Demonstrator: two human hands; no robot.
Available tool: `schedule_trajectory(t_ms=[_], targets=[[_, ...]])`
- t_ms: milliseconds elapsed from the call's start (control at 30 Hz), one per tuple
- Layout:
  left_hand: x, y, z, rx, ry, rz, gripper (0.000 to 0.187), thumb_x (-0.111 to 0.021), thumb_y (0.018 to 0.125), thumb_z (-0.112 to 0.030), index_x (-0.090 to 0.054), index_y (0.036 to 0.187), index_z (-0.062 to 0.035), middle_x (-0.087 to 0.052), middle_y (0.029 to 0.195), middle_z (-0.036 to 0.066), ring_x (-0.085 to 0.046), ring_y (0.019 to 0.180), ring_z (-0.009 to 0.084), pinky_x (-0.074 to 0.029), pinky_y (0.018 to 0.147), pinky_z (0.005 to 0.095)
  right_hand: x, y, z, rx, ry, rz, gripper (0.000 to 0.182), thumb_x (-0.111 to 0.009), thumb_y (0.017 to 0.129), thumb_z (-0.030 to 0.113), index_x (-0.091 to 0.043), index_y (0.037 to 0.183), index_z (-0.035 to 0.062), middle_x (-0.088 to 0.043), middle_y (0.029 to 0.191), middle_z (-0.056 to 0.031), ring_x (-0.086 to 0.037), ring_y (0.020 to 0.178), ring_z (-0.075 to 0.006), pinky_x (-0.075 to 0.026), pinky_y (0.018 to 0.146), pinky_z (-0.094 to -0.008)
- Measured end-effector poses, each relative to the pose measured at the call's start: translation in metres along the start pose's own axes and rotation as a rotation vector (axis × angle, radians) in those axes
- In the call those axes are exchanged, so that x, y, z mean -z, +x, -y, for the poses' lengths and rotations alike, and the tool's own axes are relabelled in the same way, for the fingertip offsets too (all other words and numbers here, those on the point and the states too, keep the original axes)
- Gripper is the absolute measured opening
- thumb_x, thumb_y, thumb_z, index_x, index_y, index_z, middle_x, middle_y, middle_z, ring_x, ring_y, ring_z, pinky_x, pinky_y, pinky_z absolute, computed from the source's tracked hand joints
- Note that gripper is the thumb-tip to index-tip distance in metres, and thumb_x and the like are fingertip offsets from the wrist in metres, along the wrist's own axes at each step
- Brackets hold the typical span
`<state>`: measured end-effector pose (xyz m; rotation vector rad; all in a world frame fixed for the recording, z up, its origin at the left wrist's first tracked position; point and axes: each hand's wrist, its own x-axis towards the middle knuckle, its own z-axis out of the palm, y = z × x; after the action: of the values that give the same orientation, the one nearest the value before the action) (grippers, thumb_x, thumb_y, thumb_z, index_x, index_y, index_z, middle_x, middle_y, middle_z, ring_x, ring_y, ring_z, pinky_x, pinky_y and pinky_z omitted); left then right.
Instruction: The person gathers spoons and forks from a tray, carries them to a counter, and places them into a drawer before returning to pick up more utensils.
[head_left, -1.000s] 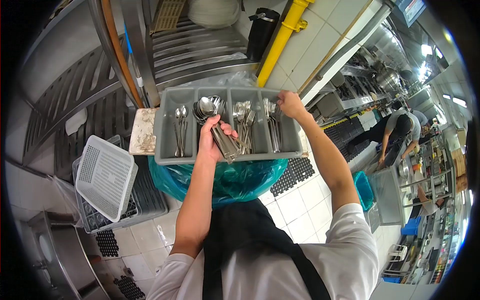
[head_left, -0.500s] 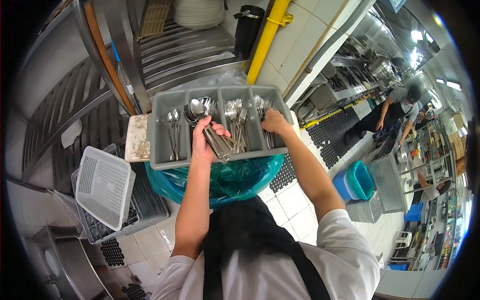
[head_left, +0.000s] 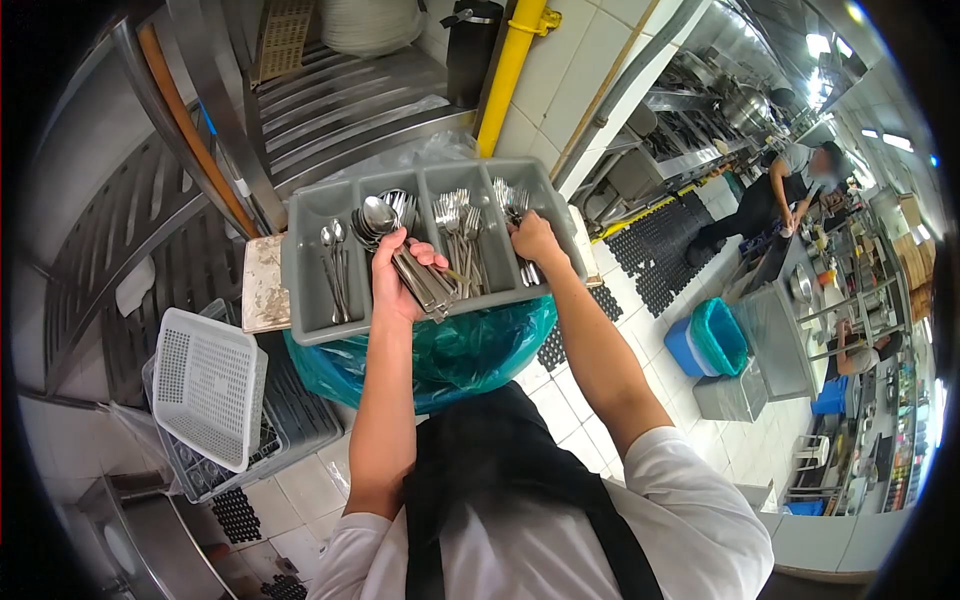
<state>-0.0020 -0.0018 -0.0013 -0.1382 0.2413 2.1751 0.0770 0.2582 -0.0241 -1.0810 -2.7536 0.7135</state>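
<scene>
Left hand (head_left: pixel 394 282) closed round spoons (head_left: pixel 380 213), spillable if grip loosens; right hand (head_left: pixel 537 240) curled at forks (head_left: pixel 511 194), hold unclear

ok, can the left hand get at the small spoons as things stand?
Probably not cleanly: the left hand is close and the small spoons lie uncovered in the leftmost compartment, but its fingers are closed around a bundle of cutlery.

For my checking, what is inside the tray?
In the tray, small spoons and two groups of forks show. The left hand with its cutlery, and the right hand, cover parts; beneath them I cannot see.
</scene>
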Motion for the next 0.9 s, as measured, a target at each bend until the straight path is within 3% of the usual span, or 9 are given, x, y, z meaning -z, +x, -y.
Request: schedule_trajectory(t_ms=[167,267,300,400,533,767,900], targets=[[0.002,0.0,0.0,-0.028,0.039,0.014,0.03,-0.071,0.086,-0.029,-0.053,0.076,-0.0075,-0.053,0.07,0.003,-0.057,0.065,0.0191,-0.056,0.074,0.0426,0.031,-0.006,0.028,-0.041,0.015,0.136,0.04,-0.065,0.09,0.025,-0.061,0.11,-0.0099,-0.06,0.122,-0.0361,-0.057,0.119,-0.0492,-0.047,0.101,-0.0511],[0.003,0.001,0.0,-0.042,0.05,0.005,0.029,-0.071,0.086,-0.029,-0.053,0.077,-0.0073,-0.053,0.071,0.003,-0.057,0.065,0.0196,-0.057,0.074,0.0435,0.036,-0.025,0.061,0.259,-0.022,-0.206,0.037,-0.063,0.089,0.023,-0.064,0.106,-0.01,-0.061,0.118,-0.038,-0.058,0.116,-0.0499,-0.047,0.1,-0.0525],[0.0,-0.001,0.0,-0.048,0.061,-0.008,0.029,-0.071,0.086,-0.028,-0.053,0.078,-0.0073,-0.052,0.071,0.002,-0.056,0.065,0.019,-0.056,0.075,0.0425,0.033,-0.033,0.074,0.379,0.01,-0.342,0.032,-0.064,0.086,0.021,-0.068,0.097,-0.0092,-0.065,0.106,-0.0367,-0.063,0.106,-0.0509,-0.05,0.094,-0.0542],[0.001,-0.001,0.0,-0.022,0.016,-0.012,0.028,-0.071,0.086,-0.028,-0.053,0.078,-0.0076,-0.051,0.071,0.002,-0.055,0.066,0.0184,-0.054,0.076,0.0411,0.036,-0.06,0.107,0.266,-0.017,0.075,0.028,-0.064,0.085,0.02,-0.07,0.089,-0.0069,-0.069,0.096,-0.033,-0.065,0.098,-0.0508,-0.053,0.09,-0.0531],[0.003,0.0,0.0,-0.027,0.025,0.014,0.027,-0.071,0.086,-0.027,-0.053,0.078,-0.0078,-0.052,0.071,0.002,-0.055,0.066,0.0186,-0.054,0.076,0.0412,-0.001,-0.048,0.091,0.367,-0.233,0.208,0.03,-0.067,0.083,0.022,-0.071,0.092,-0.0064,-0.07,0.098,-0.0306,-0.067,0.101,-0.0473,-0.054,0.093,-0.0488],[0.008,0.004,-0.001,-0.03,0.043,0.027,0.028,-0.071,0.085,-0.028,-0.053,0.08,-0.0072,-0.054,0.07,0.003,-0.058,0.066,0.0211,-0.056,0.073,0.0442,-0.047,-0.029,0.082,0.387,-0.206,-0.005,0.028,-0.069,0.082,0.018,-0.071,0.097,-0.0054,-0.069,0.101,-0.0288,-0.068,0.103,-0.0438,-0.055,0.091,-0.0468],[-0.001,-0.001,0.001,-0.037,0.039,-0.026,0.028,-0.072,0.086,-0.028,-0.054,0.076,-0.0089,-0.055,0.069,0.003,-0.057,0.064,0.0191,-0.054,0.071,0.0421,-0.009,-0.051,0.107,0.16,-0.06,0.158,0.027,-0.07,0.08,0.018,-0.07,0.095,-0.0049,-0.069,0.102,-0.0307,-0.067,0.102,-0.0462,-0.055,0.09,-0.0484]])
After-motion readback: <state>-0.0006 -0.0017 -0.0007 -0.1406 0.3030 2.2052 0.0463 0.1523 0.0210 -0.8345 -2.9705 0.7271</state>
